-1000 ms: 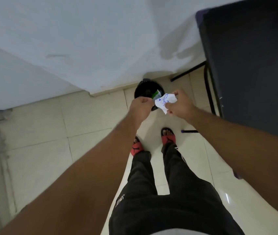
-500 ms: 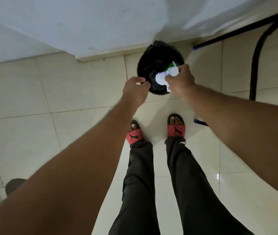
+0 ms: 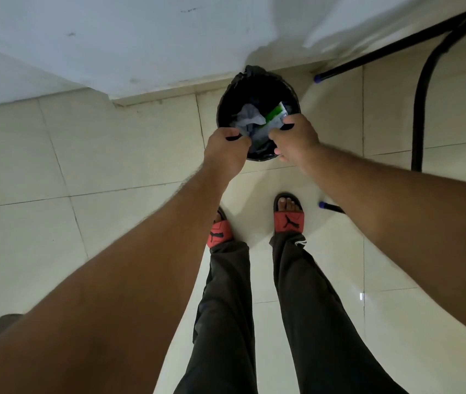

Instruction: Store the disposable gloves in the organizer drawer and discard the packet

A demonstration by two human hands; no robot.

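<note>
A round black bin [image 3: 292, 93] with a dark liner stands on the floor against the wall. Inside it lies the crumpled whitish glove packet [image 3: 248, 118], beside a green-and-white wrapper [image 3: 273, 114]. Both my hands hover over the bin's near rim. My left hand [image 3: 226, 150] is curled into a fist at the rim's left, and I see nothing in it. My right hand [image 3: 295, 139] is at the rim's right, fingers loosely bent and apart, holding nothing. The packet lies apart from both hands. No gloves or organizer drawer are in view.
Pale floor tiles [image 3: 112, 155] surround the bin, and a white wall [image 3: 112, 38] runs behind it. Black metal furniture legs [image 3: 422, 109] with blue feet stand at the right. My feet in red sandals [image 3: 288, 220] are just short of the bin.
The packet has left my right hand and now lies in the bin. Both hands have dropped closer to the rim, and my view has tilted further down.
</note>
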